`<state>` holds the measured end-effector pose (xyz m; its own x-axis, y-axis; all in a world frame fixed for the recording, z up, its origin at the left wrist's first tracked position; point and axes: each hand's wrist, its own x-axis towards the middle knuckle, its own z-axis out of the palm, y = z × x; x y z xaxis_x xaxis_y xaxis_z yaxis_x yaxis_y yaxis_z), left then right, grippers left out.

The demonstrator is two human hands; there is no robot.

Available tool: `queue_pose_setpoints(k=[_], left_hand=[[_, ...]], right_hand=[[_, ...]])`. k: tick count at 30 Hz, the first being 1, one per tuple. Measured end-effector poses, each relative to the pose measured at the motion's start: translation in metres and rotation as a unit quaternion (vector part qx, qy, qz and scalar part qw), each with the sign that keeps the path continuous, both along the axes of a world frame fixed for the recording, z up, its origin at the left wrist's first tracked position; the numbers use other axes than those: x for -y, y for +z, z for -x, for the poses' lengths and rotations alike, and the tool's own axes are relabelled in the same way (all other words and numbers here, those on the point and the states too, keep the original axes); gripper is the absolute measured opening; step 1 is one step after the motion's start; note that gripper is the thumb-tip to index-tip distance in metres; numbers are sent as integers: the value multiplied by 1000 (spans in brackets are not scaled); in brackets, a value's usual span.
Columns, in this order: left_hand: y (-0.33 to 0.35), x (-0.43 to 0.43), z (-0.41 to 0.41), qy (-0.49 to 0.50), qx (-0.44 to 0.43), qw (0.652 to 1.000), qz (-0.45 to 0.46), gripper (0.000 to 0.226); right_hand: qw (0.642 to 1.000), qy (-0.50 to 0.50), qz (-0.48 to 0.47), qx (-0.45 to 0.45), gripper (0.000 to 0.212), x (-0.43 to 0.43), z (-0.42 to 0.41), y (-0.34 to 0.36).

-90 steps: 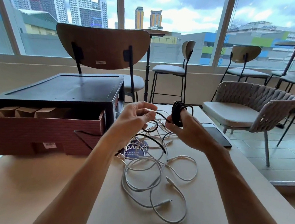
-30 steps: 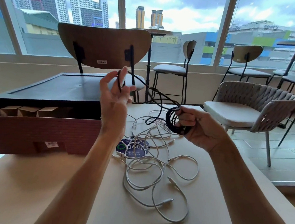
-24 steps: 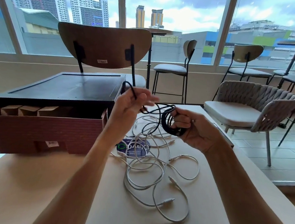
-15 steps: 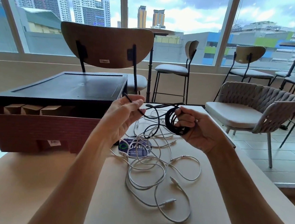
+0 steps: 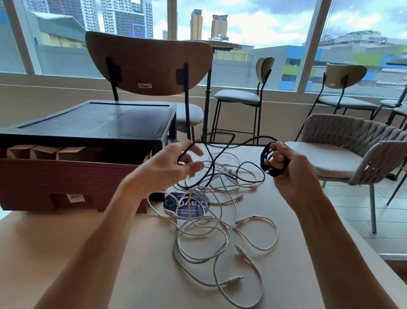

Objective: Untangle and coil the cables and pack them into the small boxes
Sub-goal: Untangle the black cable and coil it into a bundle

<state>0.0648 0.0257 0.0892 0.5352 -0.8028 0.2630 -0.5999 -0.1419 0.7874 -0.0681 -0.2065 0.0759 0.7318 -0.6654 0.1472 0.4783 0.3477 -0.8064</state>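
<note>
Just nearer you than your left fingertips (image 5: 192,164), a round blue sticker (image 5: 186,205) on the table (image 5: 138,283) lies upside down to you. It shows a green ring logo, large white letters crossed by white cables (image 5: 216,228), and a small line starting "Let's keep". The labels on the cardboard box (image 5: 75,198) and the chair back (image 5: 145,86) are too small to read.

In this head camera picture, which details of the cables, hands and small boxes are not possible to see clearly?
Head view, insides of the small boxes: covered by the black lid.
Head view, left hand's hold on the black cable: fingers motion-blurred.
Head view, number of turns in the coil: right hand's fingers cover it.
Head view, sticker text: small, crossed by white cables.
</note>
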Motion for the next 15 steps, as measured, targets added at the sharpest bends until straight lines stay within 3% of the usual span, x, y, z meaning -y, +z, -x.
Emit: queue_pose_setpoints(k=[3,7,10,12,15], left_hand=[[3,9,9,-5,-161,974,157,28],[1,19,14,23,-152,961,231,34],[-4,25,15,-4,-233,920,316,38],[-9,30,17,-30,-329,863,382,52],[-18,37,21,-52,-468,754,458,46]], right_hand=[[981,-11,185,-64,18,-7,3,2],[914,51,376,-145,14,-18,8,4],[910,122,372,-137,11,-27,11,5],[929,161,318,-98,14,-30,13,8],[946,186,262,-37,16,-30,16,11]])
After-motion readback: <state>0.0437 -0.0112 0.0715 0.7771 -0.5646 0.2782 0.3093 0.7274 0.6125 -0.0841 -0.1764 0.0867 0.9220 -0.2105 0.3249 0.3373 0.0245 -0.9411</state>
